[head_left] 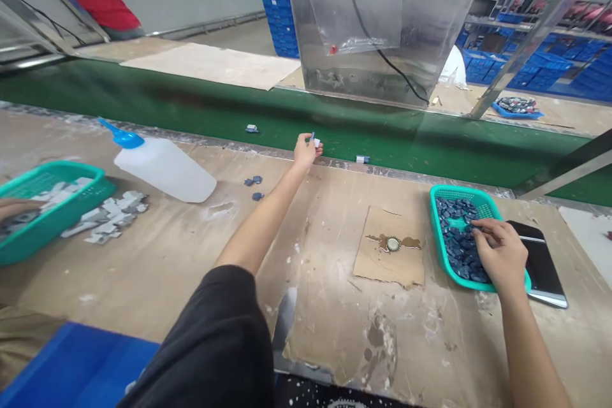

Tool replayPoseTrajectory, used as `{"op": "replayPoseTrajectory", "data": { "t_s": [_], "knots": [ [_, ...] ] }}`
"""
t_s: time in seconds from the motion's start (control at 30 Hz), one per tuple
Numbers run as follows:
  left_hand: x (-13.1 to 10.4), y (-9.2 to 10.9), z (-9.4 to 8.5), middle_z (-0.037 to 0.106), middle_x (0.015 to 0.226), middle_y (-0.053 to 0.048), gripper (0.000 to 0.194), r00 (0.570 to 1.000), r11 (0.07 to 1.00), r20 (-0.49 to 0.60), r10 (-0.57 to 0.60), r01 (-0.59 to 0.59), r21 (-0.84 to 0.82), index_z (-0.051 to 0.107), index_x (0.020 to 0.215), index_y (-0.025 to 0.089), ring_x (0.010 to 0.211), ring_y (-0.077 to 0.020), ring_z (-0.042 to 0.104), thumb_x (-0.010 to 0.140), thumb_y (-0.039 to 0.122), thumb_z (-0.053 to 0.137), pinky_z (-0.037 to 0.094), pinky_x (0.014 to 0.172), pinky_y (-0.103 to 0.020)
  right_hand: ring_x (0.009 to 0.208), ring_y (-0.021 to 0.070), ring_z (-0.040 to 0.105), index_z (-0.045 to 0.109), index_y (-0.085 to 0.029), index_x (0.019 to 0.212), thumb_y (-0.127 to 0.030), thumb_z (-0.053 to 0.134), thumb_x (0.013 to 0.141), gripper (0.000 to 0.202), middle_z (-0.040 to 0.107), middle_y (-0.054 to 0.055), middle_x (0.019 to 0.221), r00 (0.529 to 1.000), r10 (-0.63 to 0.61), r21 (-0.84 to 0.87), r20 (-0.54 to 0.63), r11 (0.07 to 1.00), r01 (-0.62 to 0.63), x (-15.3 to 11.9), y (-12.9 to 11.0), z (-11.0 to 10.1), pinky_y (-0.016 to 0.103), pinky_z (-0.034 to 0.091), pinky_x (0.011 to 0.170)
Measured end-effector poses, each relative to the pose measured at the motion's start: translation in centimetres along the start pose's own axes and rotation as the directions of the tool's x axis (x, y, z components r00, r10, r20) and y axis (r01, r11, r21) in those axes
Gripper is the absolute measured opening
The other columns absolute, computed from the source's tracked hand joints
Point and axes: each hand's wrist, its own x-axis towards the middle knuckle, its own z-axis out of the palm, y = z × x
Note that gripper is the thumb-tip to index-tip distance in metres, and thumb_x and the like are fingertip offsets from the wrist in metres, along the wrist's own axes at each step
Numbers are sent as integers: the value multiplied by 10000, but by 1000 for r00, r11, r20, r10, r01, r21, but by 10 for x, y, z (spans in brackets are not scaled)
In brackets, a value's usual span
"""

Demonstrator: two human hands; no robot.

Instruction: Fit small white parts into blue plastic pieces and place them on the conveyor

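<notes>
My left hand (306, 152) reaches out to the near edge of the green conveyor belt (201, 105), its fingers pinching a small white-and-blue plastic part (316, 142). Two similar parts lie at the belt: one white-and-blue part (252, 129) to the left, another white-and-blue part (363, 159) at the near edge on the right. My right hand (503, 254) is over a turquoise basket (436, 229) of small dark blue pieces (461, 248). Its thumb and fingertips are closed among them, seemingly on one piece, partly hidden by the fingers.
A bottle cap (393, 243) sits on wet cardboard (373, 268). A phone (542, 268) lies beside the basket. Leftward are a squeeze bottle (167, 169), loose dark pieces (257, 196), grey-white pieces (115, 215) and another basket (95, 185) with another person's hand (16, 207). A metal panel (377, 70) stands beyond the belt.
</notes>
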Motion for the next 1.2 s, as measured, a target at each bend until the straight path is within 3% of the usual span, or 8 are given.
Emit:
{"op": "replayPoseTrajectory", "data": {
  "t_s": [0.17, 0.27, 0.4, 0.53, 0.8, 0.93, 1.07, 1.2],
  "knots": [
    [-92, 4, 2, 606, 848, -84, 187, 926, 881, 377, -5, 183, -437, 590, 953, 111, 698, -91, 560, 817, 111, 462, 487, 678, -224, 705, 203, 541, 574, -188, 894, -281, 548, 800, 135, 583, 55, 859, 973, -117, 145, 199, 985, 89, -9, -34, 11, 334, 467, 660],
    [-149, 1, 2, 573, 791, -38, 211, 825, 679, 564, 45, 389, -623, 615, 957, 129, 597, -44, 498, 749, 139, 585, 441, 565, -168, 752, 214, 530, 550, -194, 880, -210, 502, 808, 88, 567, 57, 844, 872, -275, 156, 406, 961, 230, -18, -63, 31, 320, 456, 656],
    [-195, -2, 16, 546, 719, 8, 367, 783, 686, 621, 32, 435, -584, 584, 1057, 137, 540, -23, 465, 705, 211, 659, 417, 539, -161, 788, 239, 511, 493, -185, 844, -86, 426, 768, 142, 528, 72, 799, 745, -372, 160, 554, 926, 343, -25, -78, 58, 335, 449, 676],
    [-208, -10, 32, 615, 954, -66, 433, 826, 724, 562, 39, 364, -585, 533, 1116, 137, 700, -69, 572, 717, 254, 652, 454, 682, -206, 810, 258, 491, 449, -192, 832, -50, 411, 740, 173, 516, 78, 803, 718, -349, 105, 602, 926, 362, -28, -72, 66, 357, 434, 695],
    [-209, -27, 36, 591, 1078, -110, 383, 865, 733, 480, 147, 231, -640, 537, 1069, 120, 891, -144, 595, 708, 215, 622, 440, 879, -309, 778, 237, 507, 473, -185, 809, -96, 432, 752, 113, 512, 79, 800, 768, -291, 121, 571, 955, 272, -30, -74, 65, 349, 451, 689],
    [-214, -29, 36, 528, 1095, -76, 325, 906, 822, 348, 240, 1, -569, 575, 1045, 168, 887, -132, 583, 721, 189, 595, 461, 861, -288, 774, 231, 541, 488, -199, 802, -187, 504, 769, 39, 574, 69, 826, 846, -167, 241, 506, 969, 47, -29, -85, 61, 352, 457, 683],
    [-218, -30, 36, 526, 1063, -56, 335, 904, 862, 287, 316, -147, -484, 565, 1069, 213, 936, -149, 574, 737, 189, 601, 463, 872, -291, 802, 208, 606, 430, -211, 790, -253, 666, 721, 249, 641, 54, 875, 866, 62, 603, 496, 694, -394, -29, -107, 58, 320, 492, 706],
    [-219, -29, 35, 549, 978, -44, 294, 905, 883, 262, 335, -204, -423, 573, 1005, 194, 896, -151, 583, 717, 165, 625, 481, 832, -285, 810, 178, 623, 393, -207, 751, -224, 729, 677, 344, 660, 42, 829, 815, 115, 678, 568, 497, -542, -33, -126, 65, 264, 502, 714]
  ]
}}
